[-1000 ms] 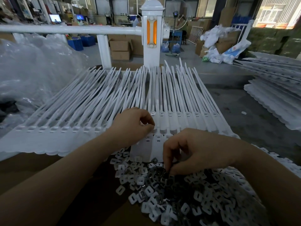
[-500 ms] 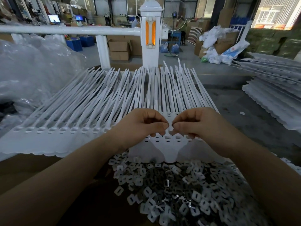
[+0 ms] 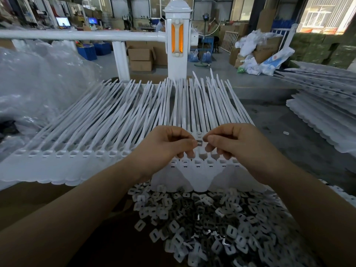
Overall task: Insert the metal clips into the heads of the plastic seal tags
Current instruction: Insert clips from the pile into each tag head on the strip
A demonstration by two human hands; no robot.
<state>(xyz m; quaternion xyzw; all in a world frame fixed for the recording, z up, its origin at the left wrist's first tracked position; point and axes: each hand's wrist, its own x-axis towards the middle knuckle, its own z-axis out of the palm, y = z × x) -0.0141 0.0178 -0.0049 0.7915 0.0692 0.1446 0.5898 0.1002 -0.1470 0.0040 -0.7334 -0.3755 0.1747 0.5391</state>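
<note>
a wide sheet of white plastic seal tags (image 3: pixel 107 132) lies across the surface in front of me, their long tails fanned away toward a white post with an orange panel (image 3: pixel 177 41) and their heads in a row nearest me. off to my right more stacks of white tags (image 3: pixel 323 105) rest on the floor, and clear plastic bags (image 3: pixel 38 79) bulge on my left. below my wrists a heap of metal clips and small white plastic pieces (image 3: pixel 212 220) spreads over the brown surface (image 3: pixel 38 197), touching the near edge of the tag sheet. my left hand (image 3: pixel 165 145) and my right hand (image 3: pixel 237 143) meet over the row of tag heads (image 3: pixel 198 161), both with fingers curled. between them i hold one small metal clip (image 3: pixel 199 143): my left thumb and fingers pinch its left edge and my right fingers pinch its right edge, just above the heads, not in one yet.
</note>
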